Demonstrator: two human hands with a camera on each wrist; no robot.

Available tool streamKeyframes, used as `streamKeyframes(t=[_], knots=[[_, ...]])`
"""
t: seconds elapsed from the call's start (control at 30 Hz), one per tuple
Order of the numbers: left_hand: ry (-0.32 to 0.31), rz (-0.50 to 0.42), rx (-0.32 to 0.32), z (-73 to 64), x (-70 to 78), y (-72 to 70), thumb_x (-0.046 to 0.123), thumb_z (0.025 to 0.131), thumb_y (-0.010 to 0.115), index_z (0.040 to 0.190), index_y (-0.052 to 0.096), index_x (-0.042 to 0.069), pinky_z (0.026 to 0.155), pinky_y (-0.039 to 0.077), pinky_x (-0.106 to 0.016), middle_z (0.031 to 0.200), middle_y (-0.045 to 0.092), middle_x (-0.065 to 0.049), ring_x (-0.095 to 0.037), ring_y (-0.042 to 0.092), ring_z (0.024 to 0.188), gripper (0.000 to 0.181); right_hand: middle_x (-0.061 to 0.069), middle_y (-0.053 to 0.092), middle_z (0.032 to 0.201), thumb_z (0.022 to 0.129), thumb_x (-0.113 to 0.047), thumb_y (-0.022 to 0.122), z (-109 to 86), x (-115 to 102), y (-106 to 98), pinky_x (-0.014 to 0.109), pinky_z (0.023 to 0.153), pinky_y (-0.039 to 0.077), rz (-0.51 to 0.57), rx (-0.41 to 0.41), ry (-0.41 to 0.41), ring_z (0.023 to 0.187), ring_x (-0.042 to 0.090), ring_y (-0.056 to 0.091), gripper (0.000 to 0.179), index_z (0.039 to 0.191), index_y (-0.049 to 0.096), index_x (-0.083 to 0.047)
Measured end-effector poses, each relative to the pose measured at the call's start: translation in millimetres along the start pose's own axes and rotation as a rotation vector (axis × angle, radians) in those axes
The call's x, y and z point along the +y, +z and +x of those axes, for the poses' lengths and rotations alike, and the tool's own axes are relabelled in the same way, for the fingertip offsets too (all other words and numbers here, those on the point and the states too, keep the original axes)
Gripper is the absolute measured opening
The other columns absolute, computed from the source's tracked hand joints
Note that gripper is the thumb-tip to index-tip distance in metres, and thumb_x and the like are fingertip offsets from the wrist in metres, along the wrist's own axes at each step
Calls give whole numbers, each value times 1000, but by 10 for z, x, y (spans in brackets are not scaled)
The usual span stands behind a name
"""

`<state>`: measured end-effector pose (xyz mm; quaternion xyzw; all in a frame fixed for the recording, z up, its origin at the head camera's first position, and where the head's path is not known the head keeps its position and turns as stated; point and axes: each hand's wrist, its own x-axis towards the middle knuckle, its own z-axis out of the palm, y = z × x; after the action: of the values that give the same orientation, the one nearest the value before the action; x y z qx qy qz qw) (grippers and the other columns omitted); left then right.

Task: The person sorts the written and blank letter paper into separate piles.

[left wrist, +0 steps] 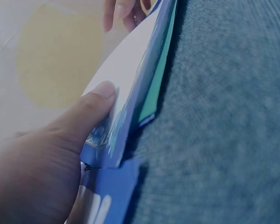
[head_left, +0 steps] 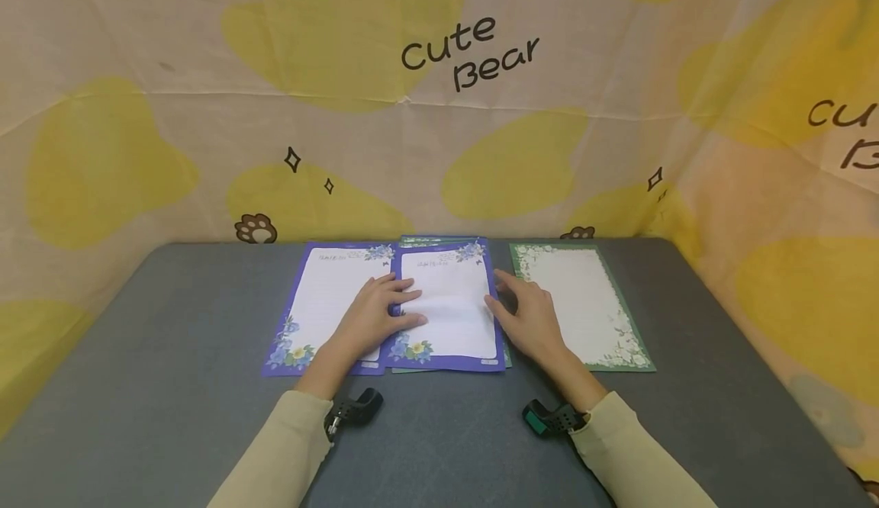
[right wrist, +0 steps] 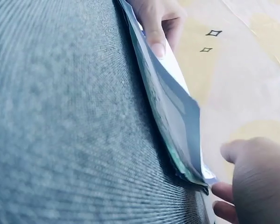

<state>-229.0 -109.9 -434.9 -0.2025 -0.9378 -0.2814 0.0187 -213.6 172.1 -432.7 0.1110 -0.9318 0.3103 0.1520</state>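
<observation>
A sheet of floral stationery paper with a blue-purple border (head_left: 453, 336) lies at the middle of the table on top of other sheets; a green-edged sheet (left wrist: 154, 88) shows under it in the left wrist view. My left hand (head_left: 374, 313) rests on its left side with fingers spread, the thumb pressing the white face. Beside its right edge is my right hand (head_left: 532, 317), thumb and fingers bent and apart; the right wrist view shows nothing pinched between them. In that view the top sheet's near edge (right wrist: 193, 126) is lifted off those below.
Another blue-purple bordered sheet (head_left: 323, 287) lies at the left, partly under my left hand. To the right is a green-bordered floral sheet (head_left: 584, 302). The grey table (head_left: 453, 447) meets a patterned cloth (head_left: 384, 58) at the back.
</observation>
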Motion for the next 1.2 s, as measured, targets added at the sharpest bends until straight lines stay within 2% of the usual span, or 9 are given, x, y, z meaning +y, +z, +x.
streamKeyframes(t=[0.13, 0.4, 0.6, 0.73, 0.9, 1.03, 1.1, 1.17, 1.2], knots=[[3, 11, 2, -5, -13, 1, 50, 88, 74, 134, 66, 21, 127, 18, -57, 149, 58, -3, -35, 36, 151, 55, 13, 76, 111, 95, -26, 70, 4, 0, 16, 55, 98, 46, 59, 11, 30, 106, 35, 66, 46, 135, 63, -6], [17, 0, 17, -11, -15, -11, 49, 88, 75, 132, 68, 22, 127, 19, -57, 147, 60, 0, -33, 38, 150, 52, 11, 77, 97, 92, -22, 72, 13, 1, 27, 46, 84, 46, 50, 50, -6, 90, 30, 63, 35, 123, 72, -5], [42, -28, 42, -9, -14, -16, 48, 88, 75, 132, 68, 24, 125, 26, -56, 147, 60, 2, -29, 40, 150, 51, 12, 76, 99, 93, -17, 71, 9, -4, 30, 33, 74, 42, 147, 32, 55, 90, 26, 65, 31, 124, 72, -9], [46, -41, 41, -8, -19, -8, 47, 88, 75, 134, 67, 24, 124, 28, -56, 148, 59, 2, -30, 40, 149, 52, 12, 77, 105, 95, -14, 69, 3, -20, 20, 28, 73, 45, 248, 30, 104, 89, 24, 66, 27, 121, 74, -11], [23, -36, 21, -4, -14, 6, 49, 89, 74, 142, 61, 18, 123, 31, -55, 156, 50, -5, -33, 40, 149, 62, 13, 76, 116, 95, -10, 69, 5, -23, 16, 26, 82, 56, 388, 61, 183, 97, 26, 72, 26, 120, 75, -10], [-26, -59, 74, 4, 2, 8, 49, 94, 67, 149, 51, 15, 122, 31, -56, 160, 44, -12, -38, 39, 148, 66, 13, 73, 125, 95, -10, 68, 10, -12, 15, 37, 93, 58, 451, 57, 223, 109, 27, 71, 28, 123, 74, -10], [-57, -104, 122, 11, 9, 3, 46, 98, 63, 149, 51, 15, 121, 33, -56, 155, 50, -14, -38, 43, 146, 62, 13, 72, 126, 95, -10, 68, 12, -10, 8, 43, 98, 57, 482, 58, 238, 113, 29, 70, 28, 124, 73, -10], [-90, -199, 164, 21, 22, 1, 41, 99, 63, 146, 55, 15, 118, 38, -55, 144, 62, -12, -35, 51, 140, 55, 13, 70, 129, 96, -11, 68, 15, -6, -1, 46, 103, 54, 511, 59, 256, 119, 29, 67, 29, 124, 73, -11], [-99, -259, 181, 28, 28, 2, 38, 99, 64, 143, 59, 14, 115, 42, -53, 136, 67, -11, -33, 57, 135, 50, 12, 70, 130, 96, -12, 68, 15, -6, -9, 42, 103, 55, 519, 59, 267, 121, 29, 66, 29, 124, 73, -12]])
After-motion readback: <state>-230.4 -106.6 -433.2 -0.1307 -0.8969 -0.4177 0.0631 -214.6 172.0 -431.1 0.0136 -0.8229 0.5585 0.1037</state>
